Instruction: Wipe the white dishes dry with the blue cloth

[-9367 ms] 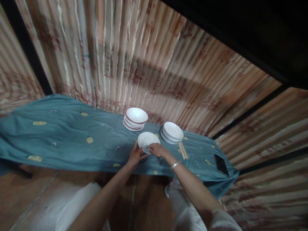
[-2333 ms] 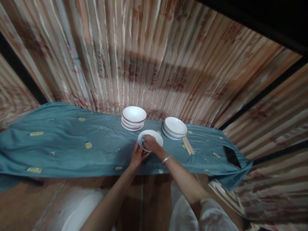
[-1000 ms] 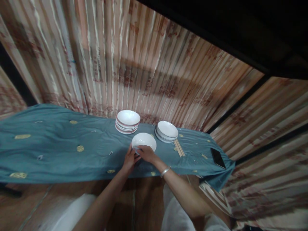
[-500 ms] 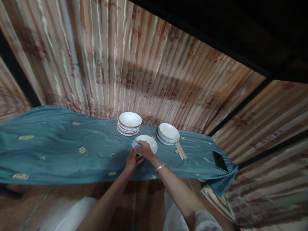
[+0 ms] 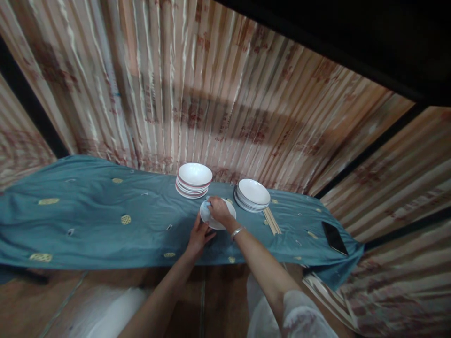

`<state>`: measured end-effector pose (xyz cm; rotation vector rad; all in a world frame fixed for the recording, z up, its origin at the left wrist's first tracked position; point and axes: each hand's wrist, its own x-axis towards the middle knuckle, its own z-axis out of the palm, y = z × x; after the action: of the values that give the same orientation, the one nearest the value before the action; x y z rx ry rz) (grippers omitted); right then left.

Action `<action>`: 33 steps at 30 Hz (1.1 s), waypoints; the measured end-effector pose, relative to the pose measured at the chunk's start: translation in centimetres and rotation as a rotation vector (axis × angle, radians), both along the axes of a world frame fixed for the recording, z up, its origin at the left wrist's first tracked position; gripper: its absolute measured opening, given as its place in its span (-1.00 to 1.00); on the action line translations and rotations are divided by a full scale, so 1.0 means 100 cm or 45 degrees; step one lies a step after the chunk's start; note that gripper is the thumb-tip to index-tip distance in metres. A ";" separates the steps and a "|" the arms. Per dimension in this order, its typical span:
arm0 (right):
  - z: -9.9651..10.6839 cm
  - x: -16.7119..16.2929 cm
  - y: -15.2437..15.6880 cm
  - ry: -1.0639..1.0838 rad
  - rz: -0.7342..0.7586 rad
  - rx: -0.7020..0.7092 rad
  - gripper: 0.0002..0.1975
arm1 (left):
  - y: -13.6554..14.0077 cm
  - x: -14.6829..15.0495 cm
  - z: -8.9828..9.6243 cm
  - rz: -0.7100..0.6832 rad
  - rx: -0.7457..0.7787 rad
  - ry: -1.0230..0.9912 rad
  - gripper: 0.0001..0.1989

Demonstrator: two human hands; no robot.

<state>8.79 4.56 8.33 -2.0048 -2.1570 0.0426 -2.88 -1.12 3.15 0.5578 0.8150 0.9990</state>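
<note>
A white, slightly deep plate (image 5: 221,224) rests near the middle of the cloth-covered table. My left hand (image 5: 199,236) grips its near left rim, thumb at the edge and the other fingers spread low beside and partly beneath it. Over the plate's inside, my right hand (image 5: 219,210) is closed on a light blue cloth (image 5: 206,204) pressed to the surface. Most of that cloth is hidden by the fingers. A silver bangle circles the right wrist.
Behind the plate stand a stack of red-rimmed white plates (image 5: 194,174) and, to the right, a stack of dark-rimmed plates (image 5: 253,191). Several wooden chopsticks (image 5: 272,221) lie beside the latter. A black phone (image 5: 334,238) lies near the table's right end. A patterned curtain (image 5: 218,94) hangs behind.
My right hand has shifted the blue cloth across the plate's inside. The left hand stays at the near left rim. The whole view has moved slightly, so everything sits farther right.
</note>
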 end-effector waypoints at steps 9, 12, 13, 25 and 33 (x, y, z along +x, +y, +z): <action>0.006 0.029 -0.016 -0.411 0.102 -0.085 -0.71 | 0.000 0.001 0.005 0.007 -0.003 -0.044 -0.36; 0.009 0.037 -0.031 -0.451 0.099 -0.144 -0.70 | 0.000 0.002 0.007 0.022 -0.016 -0.041 -0.36; 0.011 0.038 -0.036 -0.451 0.090 -0.164 -0.71 | 0.000 0.003 0.007 0.021 -0.015 -0.042 -0.35; 0.030 0.024 -0.082 0.019 0.090 -0.347 -0.72 | -0.002 0.004 0.012 0.052 -0.050 -0.080 -0.48; 0.012 0.002 -0.068 0.298 0.036 -0.262 -0.73 | 0.000 0.004 0.008 0.086 -0.106 -0.136 -0.53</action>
<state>8.95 -2.25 9.53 -1.9589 -2.1032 0.4963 -2.52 -1.15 3.93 0.4046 0.7810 1.0433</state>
